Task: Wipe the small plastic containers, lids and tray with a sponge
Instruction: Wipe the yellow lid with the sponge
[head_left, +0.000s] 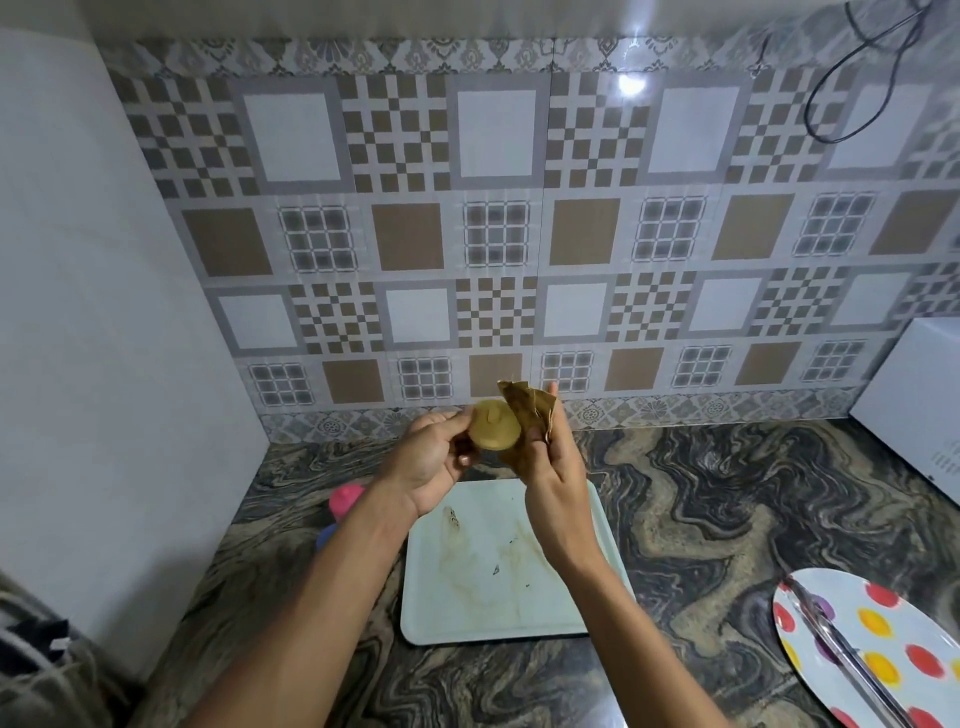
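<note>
Far left on the counter (701, 519): what looks like a pink container (347, 499) with a blue container (327, 535) just beside it, both half hidden behind the left forearm (322, 597).

Moving in: left hand (431, 462) curled round the rim of the yellow lid (494, 431), held up above the tray, knob facing the camera. Looks like light, stiff, smooth plastic, probably slick once wet. Best gripped by the rim, as here, leaving face and knob free for wiping.

Touching its right edge: the sponge (527, 415), brown, thin and floppy, pinched in the right hand (558, 478), one finger straight up behind it. Likely soft enough to fold in round the knob.

Down below: the tray (467, 597), flat on the counter, pale, smeared with brown stains, not yet wiped. Seems rigid and shallow; better steadied by an edge while scrubbing.

Far right: a spotted plate (883, 649) and a white appliance (914, 405).

No brand, label or writing readable anywhere.
</note>
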